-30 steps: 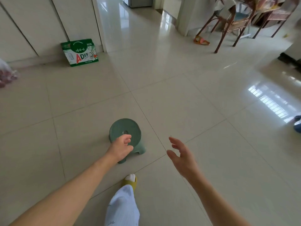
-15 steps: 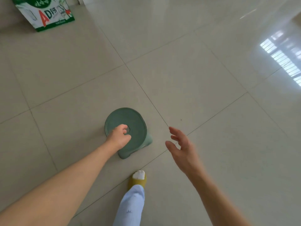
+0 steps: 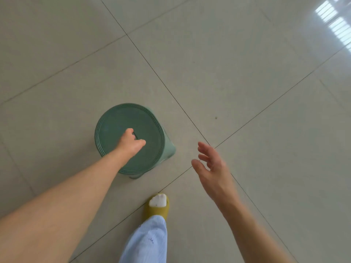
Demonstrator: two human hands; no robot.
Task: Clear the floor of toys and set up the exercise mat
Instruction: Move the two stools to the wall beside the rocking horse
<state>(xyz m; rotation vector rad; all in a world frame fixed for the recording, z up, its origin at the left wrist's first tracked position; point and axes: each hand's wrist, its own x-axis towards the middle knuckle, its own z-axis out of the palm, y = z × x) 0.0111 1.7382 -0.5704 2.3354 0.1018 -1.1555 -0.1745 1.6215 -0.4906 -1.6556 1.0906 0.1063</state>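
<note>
The left hand (image 3: 131, 144) had its fingers hooked in the hole of the green stool (image 3: 131, 138), the right hand (image 3: 210, 166) hung open, so lifting straight up looked best.

- The floor (image 3: 237, 54) is made of large pale grey-beige tiles, glossy, with thin dark joints that run diagonally through the view.
- Four tiles meet at one joint crossing, a little right of the middle of the view.
- A green round stool (image 3: 131, 137) stands on the floor, left of this crossing; its seat has ridged rings near the rim and a hole in the middle.
- A foot in a yellow slipper (image 3: 157, 207) with a white sock stands on the floor near the bottom edge of the view, just beside a joint, close to the stool.
- A small dark speck (image 3: 216, 117) lies on a tile right of the stool.
- A bright window reflection (image 3: 334, 21) shows on the floor at the top right corner of the view.
</note>
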